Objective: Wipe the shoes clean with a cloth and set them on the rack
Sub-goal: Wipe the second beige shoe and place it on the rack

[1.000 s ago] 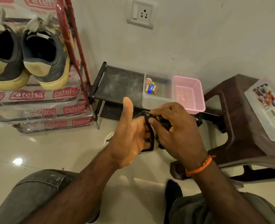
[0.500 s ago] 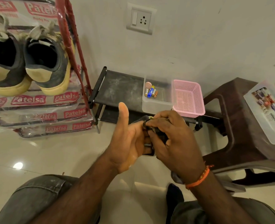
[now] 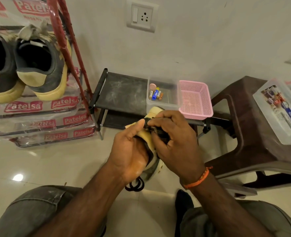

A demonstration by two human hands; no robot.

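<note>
Just in front of the low black rack [image 3: 124,93], the left hand [image 3: 131,151] cups and grips the shoe [image 3: 152,141] steady so the right hand [image 3: 175,142], fingers bunched round a dark cloth [image 3: 160,132], can rub it.

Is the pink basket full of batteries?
No, the pink basket looks empty; the batteries lie in the clear box right beside it.

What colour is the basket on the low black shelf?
Pink, clearest in the head view.
</note>
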